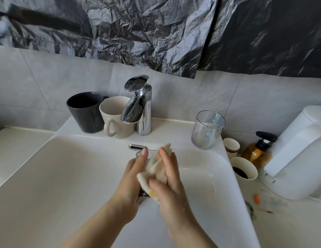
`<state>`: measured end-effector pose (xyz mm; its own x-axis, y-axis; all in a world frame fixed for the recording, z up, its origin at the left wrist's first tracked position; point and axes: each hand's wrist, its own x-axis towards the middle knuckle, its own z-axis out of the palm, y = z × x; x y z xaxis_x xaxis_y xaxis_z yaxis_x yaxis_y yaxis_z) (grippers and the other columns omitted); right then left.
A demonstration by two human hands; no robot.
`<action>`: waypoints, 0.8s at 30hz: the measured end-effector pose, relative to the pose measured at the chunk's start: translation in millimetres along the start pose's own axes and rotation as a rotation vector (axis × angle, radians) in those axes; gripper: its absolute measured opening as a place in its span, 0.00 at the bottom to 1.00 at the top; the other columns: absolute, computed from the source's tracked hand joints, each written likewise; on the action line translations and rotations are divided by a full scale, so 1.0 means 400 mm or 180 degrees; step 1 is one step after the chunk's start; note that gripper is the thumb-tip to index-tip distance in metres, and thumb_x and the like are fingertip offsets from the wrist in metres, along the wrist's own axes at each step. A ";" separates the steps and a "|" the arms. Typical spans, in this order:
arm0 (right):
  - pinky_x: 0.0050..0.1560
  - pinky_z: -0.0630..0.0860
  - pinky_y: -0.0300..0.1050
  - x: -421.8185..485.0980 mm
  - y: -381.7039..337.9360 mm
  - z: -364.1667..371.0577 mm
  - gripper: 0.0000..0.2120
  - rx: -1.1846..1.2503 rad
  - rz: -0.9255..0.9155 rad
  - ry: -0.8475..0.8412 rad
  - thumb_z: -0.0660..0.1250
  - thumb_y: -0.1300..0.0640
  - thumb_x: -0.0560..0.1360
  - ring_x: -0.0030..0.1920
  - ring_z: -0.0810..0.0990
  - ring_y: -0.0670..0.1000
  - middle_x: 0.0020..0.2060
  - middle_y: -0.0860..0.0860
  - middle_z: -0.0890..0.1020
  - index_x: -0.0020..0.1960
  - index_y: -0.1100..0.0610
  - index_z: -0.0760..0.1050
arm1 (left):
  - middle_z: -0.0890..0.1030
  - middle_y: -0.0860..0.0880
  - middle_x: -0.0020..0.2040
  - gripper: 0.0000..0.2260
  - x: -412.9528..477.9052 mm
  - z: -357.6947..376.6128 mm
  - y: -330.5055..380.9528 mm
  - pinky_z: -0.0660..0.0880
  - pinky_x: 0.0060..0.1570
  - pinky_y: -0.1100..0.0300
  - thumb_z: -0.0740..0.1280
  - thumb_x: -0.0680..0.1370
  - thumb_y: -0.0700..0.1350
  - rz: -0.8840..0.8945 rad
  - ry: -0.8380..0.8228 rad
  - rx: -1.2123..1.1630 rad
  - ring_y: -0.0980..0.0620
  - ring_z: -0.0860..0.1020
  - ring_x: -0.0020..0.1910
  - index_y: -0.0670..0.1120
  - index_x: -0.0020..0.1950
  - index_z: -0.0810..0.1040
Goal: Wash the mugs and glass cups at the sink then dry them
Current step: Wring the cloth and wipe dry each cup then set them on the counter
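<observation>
Left hand [132, 178] grips a glass cup [138, 155]; right hand [171, 178] pinches a cloth [154, 170] against it.

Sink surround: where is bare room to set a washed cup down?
Bare: ledge between faucet and glass cup; counter left of the sink. Crowded: black mug and beige mug left of the faucet; paper cups, soap bottle and white appliance on the right.

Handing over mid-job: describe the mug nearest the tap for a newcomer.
Find the chrome tap on the sink's back ledge. The cream mug stands just left, partly behind the spout. Unlike the black mug beside it, it is pale, handle facing forward.
</observation>
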<state>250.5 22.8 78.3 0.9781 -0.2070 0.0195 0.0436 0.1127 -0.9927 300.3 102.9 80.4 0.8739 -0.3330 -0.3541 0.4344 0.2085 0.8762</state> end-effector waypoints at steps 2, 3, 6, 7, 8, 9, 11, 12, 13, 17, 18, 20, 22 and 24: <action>0.64 0.68 0.37 0.000 -0.006 -0.004 0.22 0.0331 0.0079 -0.0038 0.63 0.42 0.65 0.70 0.63 0.35 0.71 0.35 0.63 0.59 0.29 0.71 | 0.85 0.48 0.50 0.31 -0.004 0.002 0.002 0.74 0.41 0.57 0.67 0.64 0.68 0.0132 0.0128 0.0050 0.49 0.83 0.48 0.49 0.58 0.77; 0.62 0.69 0.36 0.000 -0.018 -0.012 0.21 0.0512 0.0157 0.0027 0.60 0.35 0.66 0.68 0.67 0.37 0.69 0.35 0.67 0.59 0.31 0.73 | 0.85 0.48 0.47 0.29 -0.006 0.005 0.002 0.74 0.40 0.57 0.68 0.64 0.66 0.0183 0.0138 0.0066 0.49 0.83 0.44 0.47 0.57 0.77; 0.57 0.69 0.32 0.020 -0.007 -0.046 0.17 -0.0114 0.0065 0.0790 0.58 0.38 0.74 0.63 0.72 0.38 0.59 0.28 0.71 0.62 0.34 0.71 | 0.84 0.46 0.45 0.25 -0.011 0.021 -0.010 0.77 0.43 0.52 0.68 0.68 0.61 0.0288 0.0027 0.0180 0.48 0.83 0.41 0.46 0.57 0.77; 0.60 0.68 0.35 0.025 -0.007 -0.052 0.17 -0.0470 0.0081 0.0967 0.56 0.41 0.77 0.63 0.71 0.40 0.60 0.29 0.71 0.66 0.36 0.68 | 0.84 0.45 0.48 0.23 -0.012 0.025 -0.015 0.78 0.47 0.49 0.67 0.69 0.60 0.0300 0.0011 0.0161 0.46 0.83 0.45 0.47 0.57 0.77; 0.65 0.67 0.41 0.026 -0.012 -0.054 0.19 -0.0745 0.0151 0.1015 0.52 0.40 0.78 0.65 0.71 0.43 0.63 0.32 0.71 0.68 0.38 0.66 | 0.84 0.44 0.50 0.21 -0.011 0.027 -0.019 0.78 0.51 0.48 0.66 0.70 0.58 0.0266 -0.0029 0.0082 0.45 0.83 0.48 0.48 0.58 0.77; 0.67 0.66 0.47 0.030 -0.005 -0.059 0.22 -0.1034 0.0142 0.1019 0.48 0.39 0.76 0.66 0.70 0.44 0.66 0.36 0.71 0.67 0.39 0.66 | 0.83 0.43 0.52 0.19 -0.011 0.030 -0.022 0.78 0.51 0.47 0.66 0.72 0.57 0.0206 -0.0045 0.0031 0.43 0.83 0.50 0.48 0.58 0.77; 0.61 0.71 0.42 0.027 -0.006 -0.058 0.18 -0.0885 0.0051 0.0861 0.50 0.39 0.74 0.59 0.74 0.36 0.63 0.40 0.75 0.60 0.37 0.70 | 0.83 0.42 0.53 0.16 -0.012 0.035 -0.031 0.78 0.46 0.50 0.63 0.76 0.56 0.0131 0.0046 -0.0035 0.43 0.83 0.50 0.48 0.58 0.76; 0.57 0.72 0.36 0.020 -0.009 -0.047 0.16 -0.0780 0.0110 0.0790 0.52 0.39 0.74 0.55 0.74 0.32 0.60 0.37 0.76 0.59 0.36 0.70 | 0.83 0.42 0.52 0.17 -0.011 0.035 -0.034 0.78 0.43 0.52 0.61 0.77 0.58 0.0120 0.0158 -0.0058 0.44 0.83 0.48 0.49 0.59 0.76; 0.57 0.70 0.32 0.014 -0.006 -0.037 0.20 -0.0853 0.0070 0.0620 0.52 0.38 0.73 0.57 0.72 0.30 0.62 0.34 0.72 0.63 0.37 0.68 | 0.83 0.43 0.52 0.20 -0.012 0.037 -0.032 0.77 0.42 0.54 0.61 0.76 0.61 0.0130 0.0254 -0.0039 0.45 0.83 0.48 0.49 0.59 0.76; 0.62 0.63 0.32 -0.005 0.000 -0.008 0.32 -0.1271 -0.0005 0.0611 0.48 0.35 0.70 0.69 0.61 0.36 0.69 0.34 0.60 0.73 0.38 0.53 | 0.83 0.47 0.47 0.27 -0.016 0.031 -0.026 0.76 0.40 0.55 0.64 0.70 0.68 0.0375 0.0278 0.0184 0.49 0.83 0.45 0.48 0.56 0.76; 0.58 0.68 0.35 0.005 -0.011 -0.012 0.25 -0.0772 0.0261 0.0763 0.52 0.38 0.74 0.64 0.69 0.38 0.65 0.36 0.68 0.70 0.37 0.61 | 0.83 0.47 0.45 0.26 -0.019 0.032 -0.023 0.75 0.39 0.56 0.63 0.67 0.66 0.0435 0.0306 0.0172 0.49 0.82 0.43 0.48 0.54 0.76; 0.37 0.75 0.37 0.029 -0.027 -0.039 0.14 0.0235 0.0949 0.0559 0.56 0.42 0.77 0.41 0.81 0.45 0.45 0.44 0.81 0.53 0.44 0.77 | 0.82 0.48 0.45 0.25 -0.027 0.040 -0.017 0.75 0.40 0.56 0.63 0.64 0.65 0.0494 0.0239 0.0191 0.49 0.81 0.44 0.49 0.52 0.77; 0.27 0.73 0.35 0.027 -0.017 -0.040 0.18 0.0594 0.1085 0.0335 0.53 0.39 0.76 0.33 0.80 0.46 0.39 0.46 0.81 0.48 0.48 0.77 | 0.81 0.48 0.48 0.26 -0.026 0.045 -0.016 0.76 0.42 0.54 0.62 0.63 0.65 0.0497 0.0287 0.0207 0.49 0.81 0.46 0.50 0.54 0.75; 0.47 0.77 0.37 0.008 -0.001 -0.009 0.17 -0.0071 0.0811 0.0497 0.53 0.36 0.70 0.53 0.77 0.41 0.59 0.40 0.75 0.59 0.31 0.67 | 0.82 0.47 0.50 0.30 -0.016 0.033 -0.012 0.78 0.46 0.50 0.63 0.63 0.68 0.0347 0.0397 0.0109 0.47 0.82 0.48 0.49 0.56 0.74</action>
<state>252.7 18.4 78.3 0.9138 -0.3220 -0.2475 -0.2055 0.1591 -0.9656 290.0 92.1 82.7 0.9367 -0.1929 -0.2921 0.3296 0.2051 0.9216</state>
